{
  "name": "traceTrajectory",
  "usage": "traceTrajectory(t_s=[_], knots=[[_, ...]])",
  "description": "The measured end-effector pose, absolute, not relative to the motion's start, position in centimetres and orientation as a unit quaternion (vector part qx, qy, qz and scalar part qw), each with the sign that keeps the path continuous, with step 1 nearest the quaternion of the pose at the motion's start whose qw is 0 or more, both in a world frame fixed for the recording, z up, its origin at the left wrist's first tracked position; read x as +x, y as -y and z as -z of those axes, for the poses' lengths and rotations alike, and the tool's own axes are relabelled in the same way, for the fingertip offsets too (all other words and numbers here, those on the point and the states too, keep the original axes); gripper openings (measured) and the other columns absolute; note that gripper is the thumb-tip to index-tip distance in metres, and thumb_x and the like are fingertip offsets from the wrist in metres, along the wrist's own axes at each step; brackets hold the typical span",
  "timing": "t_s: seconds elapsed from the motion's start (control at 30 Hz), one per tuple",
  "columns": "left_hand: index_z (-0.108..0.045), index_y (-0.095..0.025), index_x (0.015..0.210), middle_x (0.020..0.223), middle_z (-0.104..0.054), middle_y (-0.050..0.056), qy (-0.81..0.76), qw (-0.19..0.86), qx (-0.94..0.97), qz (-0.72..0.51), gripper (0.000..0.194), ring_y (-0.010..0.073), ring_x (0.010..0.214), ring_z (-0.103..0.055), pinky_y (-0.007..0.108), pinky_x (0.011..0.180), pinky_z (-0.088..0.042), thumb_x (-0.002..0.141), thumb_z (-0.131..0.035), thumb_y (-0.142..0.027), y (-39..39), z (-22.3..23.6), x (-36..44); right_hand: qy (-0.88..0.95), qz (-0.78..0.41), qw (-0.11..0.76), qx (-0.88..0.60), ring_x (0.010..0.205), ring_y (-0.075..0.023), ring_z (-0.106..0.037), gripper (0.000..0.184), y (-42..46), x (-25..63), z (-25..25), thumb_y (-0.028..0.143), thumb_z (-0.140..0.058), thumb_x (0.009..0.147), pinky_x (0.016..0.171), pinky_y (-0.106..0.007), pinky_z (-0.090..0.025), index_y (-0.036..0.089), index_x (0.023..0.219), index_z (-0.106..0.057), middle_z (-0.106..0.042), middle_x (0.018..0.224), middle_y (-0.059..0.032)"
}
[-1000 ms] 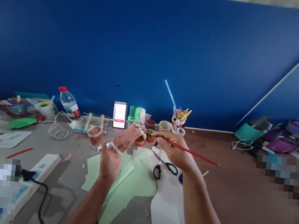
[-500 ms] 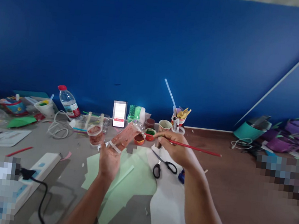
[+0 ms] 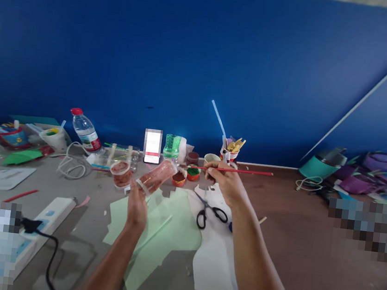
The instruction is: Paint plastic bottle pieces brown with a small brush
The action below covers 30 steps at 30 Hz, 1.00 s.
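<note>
My left hand (image 3: 137, 207) is closed round the lower end of a clear plastic cylinder (image 3: 158, 176) smeared with reddish-brown paint, tilted up to the right. In my right hand (image 3: 222, 178) is a long red paintbrush (image 3: 246, 172), held almost level with its tip pointing left at the cylinder's upper end. Whether the bristles touch it I cannot tell. Just behind the tip stand a small cup of brown paint (image 3: 179, 178) and a cup of green paint (image 3: 193, 173). A second brown-smeared clear cup (image 3: 120, 174) sits left of the cylinder.
Green paper (image 3: 177, 227), white paper (image 3: 216, 268) and black-handled scissors (image 3: 203, 215) lie beneath my hands. Behind are a phone (image 3: 152, 147), a green painted bottle piece (image 3: 172, 148), a paper cup (image 3: 212, 159) and a water bottle (image 3: 86, 132). A power strip (image 3: 42, 225) lies left.
The cylinder has shifted slightly left and turned a little in my left hand. My right hand has risen slightly, and the paintbrush has gone from sloping down rightward to nearly level.
</note>
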<state>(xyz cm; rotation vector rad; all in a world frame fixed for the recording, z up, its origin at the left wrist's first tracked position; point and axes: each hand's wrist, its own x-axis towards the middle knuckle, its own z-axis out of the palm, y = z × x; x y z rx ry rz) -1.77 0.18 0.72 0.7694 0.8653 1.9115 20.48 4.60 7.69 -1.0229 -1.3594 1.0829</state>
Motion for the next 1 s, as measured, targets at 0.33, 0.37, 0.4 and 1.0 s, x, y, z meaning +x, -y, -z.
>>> traceTrajectory(t_s=[0.33, 0.37, 0.4, 1.0], knots=[[-0.072, -0.02, 0.098, 0.103, -0.074, 0.008, -0.361, 0.39, 0.315, -0.786, 0.055, 0.025, 0.116, -0.062, 0.036, 0.102, -0.047, 0.084, -0.049, -0.067, -0.6, 0.1, -2.3, 0.6, -0.377, 0.515, -0.483, 0.057, -0.0167, -0.054, 0.028, -7.3, 18.7, -3.2, 0.037, -0.053, 0.078, 0.053, -0.028, -0.04, 0.015, 0.085, -0.069, -0.063, 0.062, -0.0034], [-0.072, -0.019, 0.098, 0.104, -0.074, 0.009, -0.362, 0.391, 0.307, -0.788, 0.055, 0.0246, 0.117, -0.061, 0.036, 0.103, -0.046, 0.084, -0.049, -0.067, -0.6, 0.1, -2.3, 0.603, -0.366, 0.516, -0.485, 0.058, -0.0176, -0.055, 0.029, -7.4, 18.6, -2.7, 0.038, -0.052, 0.079, 0.054, -0.029, -0.041, 0.015, 0.084, -0.069, -0.063, 0.062, -0.004], [-0.072, -0.019, 0.099, 0.106, -0.074, 0.01, -0.362, 0.392, 0.302, -0.79, 0.055, 0.0243, 0.118, -0.061, 0.036, 0.103, -0.046, 0.084, -0.049, -0.067, -0.6, 0.1, -2.2, 0.604, -0.359, 0.516, -0.489, 0.06, -0.0186, -0.057, 0.03, -7.6, 18.5, -2.4, 0.037, -0.051, 0.079, 0.055, -0.029, -0.042, 0.014, 0.084, -0.069, -0.064, 0.062, -0.0046], [-0.071, -0.017, 0.101, 0.106, -0.073, 0.012, -0.351, 0.414, 0.325, -0.775, 0.062, 0.0252, 0.118, -0.061, 0.039, 0.106, -0.042, 0.083, -0.047, -0.071, -1.0, 1.0, -2.2, 0.665, -0.281, 0.464, -0.513, 0.079, -0.0235, -0.063, 0.024, -9.4, 17.2, -2.0, 0.026, -0.047, 0.078, 0.078, -0.035, -0.048, 0.016, 0.079, -0.069, -0.072, 0.081, -0.0091]])
